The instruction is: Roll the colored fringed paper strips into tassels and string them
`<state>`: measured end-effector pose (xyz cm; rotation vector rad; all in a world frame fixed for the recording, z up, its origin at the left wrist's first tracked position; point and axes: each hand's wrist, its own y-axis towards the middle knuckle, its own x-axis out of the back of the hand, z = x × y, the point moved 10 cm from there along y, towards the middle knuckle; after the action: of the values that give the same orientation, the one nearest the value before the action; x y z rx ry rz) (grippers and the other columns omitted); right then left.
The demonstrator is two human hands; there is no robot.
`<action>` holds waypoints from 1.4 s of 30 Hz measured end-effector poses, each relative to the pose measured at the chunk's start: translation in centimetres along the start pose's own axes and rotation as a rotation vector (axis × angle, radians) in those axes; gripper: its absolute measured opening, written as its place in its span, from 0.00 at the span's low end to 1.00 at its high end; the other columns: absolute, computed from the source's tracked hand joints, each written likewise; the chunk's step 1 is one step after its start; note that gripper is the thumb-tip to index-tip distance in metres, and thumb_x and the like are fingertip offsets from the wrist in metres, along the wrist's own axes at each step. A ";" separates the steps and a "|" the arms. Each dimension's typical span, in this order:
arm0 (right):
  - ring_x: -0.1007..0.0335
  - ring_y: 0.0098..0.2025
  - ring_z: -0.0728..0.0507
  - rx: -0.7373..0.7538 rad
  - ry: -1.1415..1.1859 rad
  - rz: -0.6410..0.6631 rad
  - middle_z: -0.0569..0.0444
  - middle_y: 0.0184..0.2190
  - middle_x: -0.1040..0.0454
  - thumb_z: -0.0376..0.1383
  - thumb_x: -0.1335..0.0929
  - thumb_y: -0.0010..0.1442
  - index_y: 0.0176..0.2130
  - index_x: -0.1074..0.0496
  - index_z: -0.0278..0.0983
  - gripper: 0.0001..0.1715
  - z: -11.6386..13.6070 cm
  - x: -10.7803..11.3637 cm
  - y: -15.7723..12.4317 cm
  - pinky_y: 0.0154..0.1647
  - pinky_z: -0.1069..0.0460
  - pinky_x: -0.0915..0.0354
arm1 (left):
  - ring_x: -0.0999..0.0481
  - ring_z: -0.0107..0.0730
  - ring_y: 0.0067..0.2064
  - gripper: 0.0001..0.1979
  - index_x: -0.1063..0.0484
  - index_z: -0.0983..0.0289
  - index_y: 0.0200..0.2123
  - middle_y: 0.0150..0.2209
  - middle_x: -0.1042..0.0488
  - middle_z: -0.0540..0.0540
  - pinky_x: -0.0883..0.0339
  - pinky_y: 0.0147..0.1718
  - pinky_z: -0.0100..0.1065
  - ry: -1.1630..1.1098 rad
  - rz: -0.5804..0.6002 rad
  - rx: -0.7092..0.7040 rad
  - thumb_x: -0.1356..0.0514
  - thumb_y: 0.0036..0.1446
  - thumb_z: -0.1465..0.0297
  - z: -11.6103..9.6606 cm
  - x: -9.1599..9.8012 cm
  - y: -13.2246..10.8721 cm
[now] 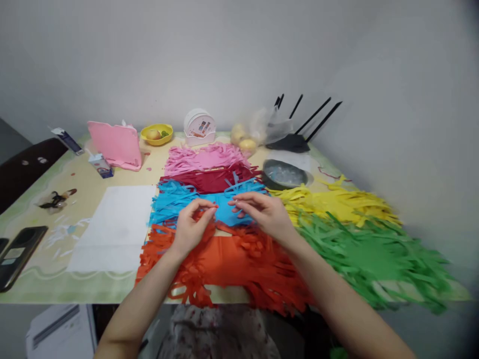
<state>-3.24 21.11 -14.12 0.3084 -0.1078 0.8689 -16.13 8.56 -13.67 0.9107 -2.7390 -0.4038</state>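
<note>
My left hand (pixel 193 225) is pinched, thumb against forefinger, with a tiny reddish speck at the tips that I cannot make out. Opposite it, a short gap away, my right hand (pixel 265 213) has its thumb and fingers drawn together around something too small to name. Both are above a blue fringed sheet (pixel 222 209). Closer to me lies an orange-red fringed sheet (pixel 224 259), partly under my forearms. Beyond the blue one are a dark red fringed sheet (pixel 209 180) and a pink fringed sheet (pixel 209 158).
Yellow (pixel 337 204) and green fringed sheets (pixel 377 254) lie on the right, near a dark bowl (pixel 284 174). White paper (pixel 116 229), a phone (pixel 20 254) and a pink tablet case (pixel 116 144) are left. A yellow fruit bowl (pixel 157 139) and black router (pixel 290 143) stand behind.
</note>
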 end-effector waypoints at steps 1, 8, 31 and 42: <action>0.20 0.35 0.43 0.000 0.022 0.012 0.49 0.38 0.18 0.47 0.30 0.60 0.43 0.23 0.37 0.17 0.4 -1.0 -0.6 0.36 0.48 0.24 | 0.23 0.31 0.33 0.08 0.25 0.64 0.33 0.33 0.21 0.55 0.29 0.34 0.31 0.002 0.010 -0.016 0.39 0.58 0.65 -0.3 -0.3 -0.2; 0.20 0.34 0.43 0.081 -0.175 -0.028 0.51 0.36 0.18 0.43 0.34 0.65 0.41 0.22 0.40 0.13 2.4 -3.1 -1.8 0.37 0.49 0.26 | 0.23 0.32 0.33 0.08 0.25 0.64 0.34 0.33 0.21 0.54 0.30 0.34 0.32 0.000 0.033 -0.058 0.39 0.60 0.66 -1.4 -0.7 -0.9; 0.20 0.35 0.44 0.041 -0.068 0.047 0.53 0.33 0.18 0.42 0.31 0.62 0.40 0.27 0.39 0.10 5.0 -4.2 -3.5 0.37 0.52 0.28 | 0.26 0.33 0.36 0.04 0.25 0.63 0.33 0.31 0.22 0.52 0.35 0.37 0.33 0.304 0.112 -0.256 0.39 0.60 0.72 -5.3 -0.2 -3.0; 0.24 0.30 0.48 0.012 0.166 0.140 0.55 0.27 0.23 0.42 0.32 0.63 0.37 0.29 0.38 0.09 4.4 -5.2 -4.1 0.33 0.54 0.29 | 0.25 0.32 0.36 0.04 0.25 0.64 0.32 0.32 0.22 0.54 0.33 0.37 0.32 0.166 0.110 -0.077 0.39 0.58 0.70 -4.2 -0.2 -3.4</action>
<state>-3.26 13.41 -11.94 0.2404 0.0304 1.0308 -12.82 5.29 -10.91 0.7359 -2.5884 -0.3916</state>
